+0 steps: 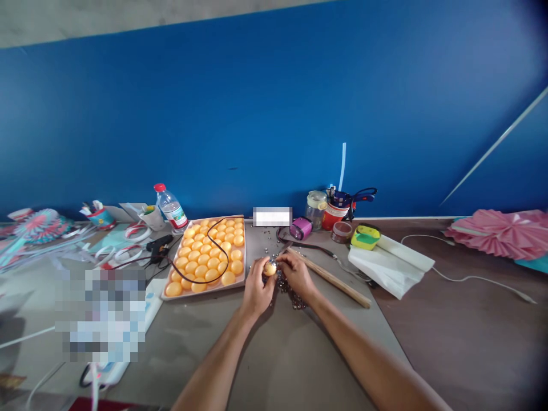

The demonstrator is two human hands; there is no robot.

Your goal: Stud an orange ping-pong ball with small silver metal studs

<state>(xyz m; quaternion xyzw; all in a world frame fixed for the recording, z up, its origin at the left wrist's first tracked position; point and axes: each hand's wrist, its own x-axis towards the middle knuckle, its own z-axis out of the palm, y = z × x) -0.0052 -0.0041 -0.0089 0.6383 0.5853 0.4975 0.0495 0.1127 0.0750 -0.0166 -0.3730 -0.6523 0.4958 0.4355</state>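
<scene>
My left hand [257, 290] is closed around an orange ball [269, 269], which looks like a table tennis ball. Shiny dark or metallic bits show at the ball's upper edge. My right hand [296, 277] has its thumb and fingers pinched together at the ball's right side; whatever they hold is too small to make out. Under and between the hands lies a scatter of small shiny metal pieces [297, 301]. To the left, a shallow white box [245, 251] holds several rows of similar orange balls [205, 258], with a dark cord [226, 251] looped over them.
A wooden-handled tool [338, 281] lies right of my hands, by a dark strap [312, 246]. Behind stand a purple object [301, 228], a jar [317, 210] and a red cup [334, 216]. White paper [385, 268] lies right; a bottle [171, 208] and power strip [149, 308] are left.
</scene>
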